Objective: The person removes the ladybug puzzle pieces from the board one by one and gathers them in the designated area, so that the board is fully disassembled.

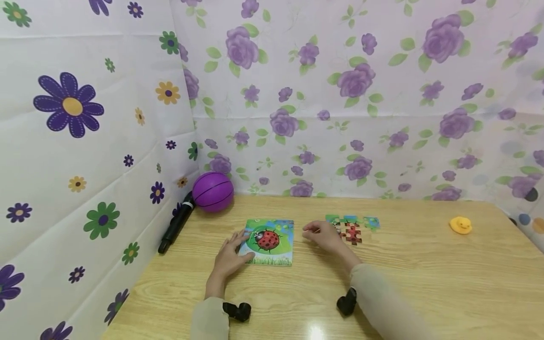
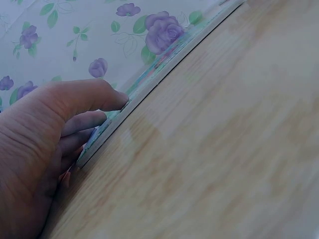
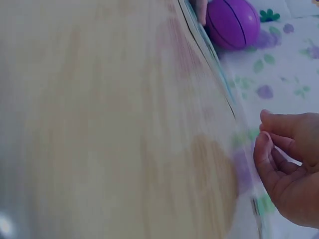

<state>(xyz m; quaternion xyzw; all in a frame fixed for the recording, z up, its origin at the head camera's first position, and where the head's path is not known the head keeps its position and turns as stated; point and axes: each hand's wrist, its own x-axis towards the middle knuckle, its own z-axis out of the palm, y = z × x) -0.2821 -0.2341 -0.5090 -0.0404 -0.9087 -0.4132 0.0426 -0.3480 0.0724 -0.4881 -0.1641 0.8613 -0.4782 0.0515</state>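
Note:
A square ladybug puzzle (image 1: 280,255) lies flat on the wooden table. My left hand (image 1: 229,259) rests at its left side, fingers on the left edge and thumb near the front corner. In the left wrist view the thumb (image 2: 102,94) touches the board's rim. My right hand (image 1: 325,236) is in the air between the board and several loose jigsaw pieces (image 1: 353,234), partly covering them. Its fingers are loosely bent, thumb and index fingertips close together; in the right wrist view nothing shows in the right hand (image 3: 294,164).
A purple ball (image 1: 213,191) sits at the back left, with a black cylinder with a white band (image 1: 177,224) beside it. A yellow rubber duck (image 1: 461,225) stands at the right. Flowered cloth (image 1: 314,141) hangs behind the table. Each wrist carries a black camera (image 1: 347,302).

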